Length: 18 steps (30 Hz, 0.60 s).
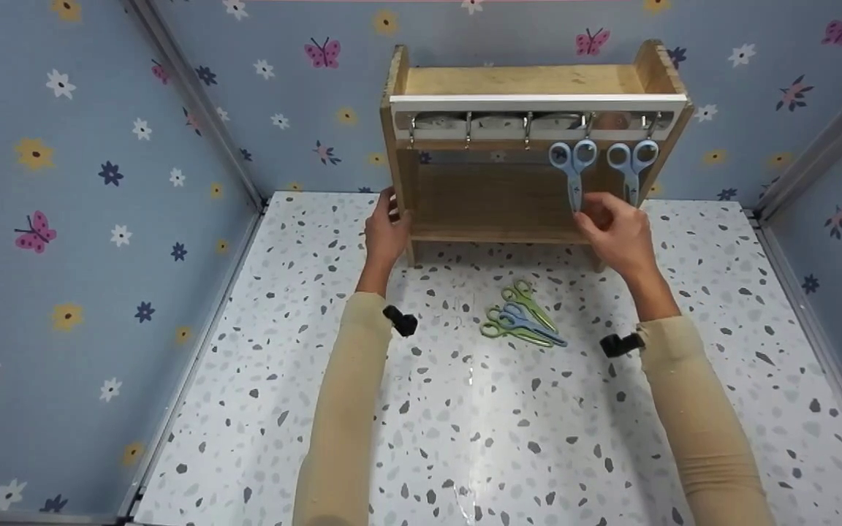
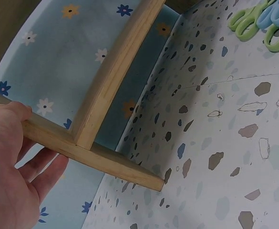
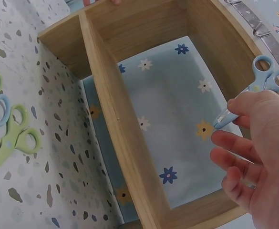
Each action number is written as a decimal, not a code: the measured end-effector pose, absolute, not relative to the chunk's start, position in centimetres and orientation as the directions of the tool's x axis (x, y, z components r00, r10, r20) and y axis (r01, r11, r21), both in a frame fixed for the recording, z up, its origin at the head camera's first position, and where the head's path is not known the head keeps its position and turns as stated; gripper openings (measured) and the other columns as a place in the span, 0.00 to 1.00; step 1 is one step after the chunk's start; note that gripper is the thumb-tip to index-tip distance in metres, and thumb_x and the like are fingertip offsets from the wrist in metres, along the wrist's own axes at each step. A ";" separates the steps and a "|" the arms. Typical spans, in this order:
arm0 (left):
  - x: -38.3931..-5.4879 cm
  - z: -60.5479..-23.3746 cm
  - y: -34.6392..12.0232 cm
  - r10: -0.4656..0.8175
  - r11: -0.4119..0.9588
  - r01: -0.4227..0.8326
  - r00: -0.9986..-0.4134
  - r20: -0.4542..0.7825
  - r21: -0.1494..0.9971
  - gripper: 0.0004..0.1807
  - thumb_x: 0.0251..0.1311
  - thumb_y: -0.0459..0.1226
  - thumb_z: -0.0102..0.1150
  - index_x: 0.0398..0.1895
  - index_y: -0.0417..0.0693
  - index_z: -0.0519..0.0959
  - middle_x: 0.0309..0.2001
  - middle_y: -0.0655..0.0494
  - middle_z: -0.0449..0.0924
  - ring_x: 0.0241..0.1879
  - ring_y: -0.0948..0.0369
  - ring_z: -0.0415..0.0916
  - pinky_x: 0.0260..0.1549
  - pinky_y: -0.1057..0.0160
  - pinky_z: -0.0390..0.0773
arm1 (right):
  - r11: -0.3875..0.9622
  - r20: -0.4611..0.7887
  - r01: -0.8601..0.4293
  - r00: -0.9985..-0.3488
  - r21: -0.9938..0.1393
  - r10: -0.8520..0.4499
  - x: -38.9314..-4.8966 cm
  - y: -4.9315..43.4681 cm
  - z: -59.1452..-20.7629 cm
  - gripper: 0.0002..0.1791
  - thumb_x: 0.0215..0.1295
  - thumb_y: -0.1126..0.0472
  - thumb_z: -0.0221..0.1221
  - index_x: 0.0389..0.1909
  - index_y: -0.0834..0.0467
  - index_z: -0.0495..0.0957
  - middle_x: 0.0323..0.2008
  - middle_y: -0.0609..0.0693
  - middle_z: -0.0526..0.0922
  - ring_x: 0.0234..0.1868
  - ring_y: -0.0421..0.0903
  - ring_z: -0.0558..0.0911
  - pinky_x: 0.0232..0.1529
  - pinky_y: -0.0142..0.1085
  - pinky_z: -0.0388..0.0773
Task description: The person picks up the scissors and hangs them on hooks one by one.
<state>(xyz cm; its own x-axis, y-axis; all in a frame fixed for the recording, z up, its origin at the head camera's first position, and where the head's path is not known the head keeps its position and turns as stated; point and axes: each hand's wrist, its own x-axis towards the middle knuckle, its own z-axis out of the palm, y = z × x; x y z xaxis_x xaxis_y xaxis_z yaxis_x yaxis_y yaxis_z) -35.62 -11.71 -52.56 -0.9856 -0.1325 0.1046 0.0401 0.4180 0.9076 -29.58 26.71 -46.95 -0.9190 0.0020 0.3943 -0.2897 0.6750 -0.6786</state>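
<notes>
A wooden rack (image 1: pixel 523 79) stands at the back, with a row of metal hooks (image 1: pixel 468 130) along its front strip. My left hand (image 1: pixel 387 232) grips the rack's left side panel (image 2: pixel 94 160), thumb on one face and fingers behind. Blue scissors (image 1: pixel 574 183) hang handles up at a hook toward the right. Their blade end is pinched between thumb and index finger of my right hand (image 1: pixel 622 234); the other fingers curve loosely in the right wrist view. Another blue pair of scissors (image 1: pixel 632 177) hangs at the rightmost hook, its tip partly behind that hand.
On the speckled table (image 1: pixel 523 431) in front of the rack lie green scissors (image 1: pixel 534 305), blue scissors (image 1: pixel 534 326) and another green pair of scissors (image 1: pixel 527 336), overlapping. Flower-patterned walls (image 1: pixel 99 277) enclose the back and both sides.
</notes>
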 end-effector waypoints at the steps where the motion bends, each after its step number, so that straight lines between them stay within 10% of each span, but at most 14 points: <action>1: -35.6 -52.6 -11.7 -0.132 0.417 0.040 -0.986 0.104 0.908 0.31 0.86 0.37 0.55 0.88 0.51 0.65 0.83 0.38 0.74 0.77 0.41 0.80 0.75 0.43 0.84 | 0.677 0.388 -0.283 -0.922 -0.679 0.003 -29.6 26.7 -47.0 0.17 0.80 0.59 0.67 0.63 0.64 0.86 0.45 0.64 0.92 0.36 0.40 0.78 0.39 0.22 0.70; 9: -35.6 -52.7 -11.8 -0.127 0.420 0.049 -0.986 0.112 0.906 0.31 0.87 0.38 0.55 0.88 0.49 0.64 0.83 0.38 0.73 0.77 0.41 0.80 0.75 0.43 0.84 | 0.686 0.379 -0.272 -0.926 -0.675 0.006 -29.6 26.8 -47.5 0.17 0.79 0.59 0.68 0.62 0.63 0.87 0.47 0.66 0.93 0.37 0.38 0.78 0.41 0.23 0.68; 18: -35.7 -52.6 -11.8 -0.133 0.414 0.039 -0.986 0.103 0.909 0.31 0.87 0.38 0.55 0.88 0.51 0.65 0.83 0.38 0.74 0.77 0.42 0.80 0.76 0.44 0.83 | 0.701 0.282 -0.195 -0.959 -0.686 0.009 -29.2 26.8 -48.2 0.21 0.81 0.56 0.66 0.67 0.63 0.84 0.53 0.67 0.91 0.46 0.58 0.85 0.49 0.40 0.76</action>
<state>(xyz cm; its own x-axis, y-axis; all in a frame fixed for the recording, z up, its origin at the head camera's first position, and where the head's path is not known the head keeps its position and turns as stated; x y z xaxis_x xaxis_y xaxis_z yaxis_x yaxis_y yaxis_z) -35.68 -11.82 -52.64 -0.9858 -0.1326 0.1026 0.0390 0.4140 0.9094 -29.23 26.83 -48.20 -0.9593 0.0092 0.2822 -0.1950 0.7011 -0.6858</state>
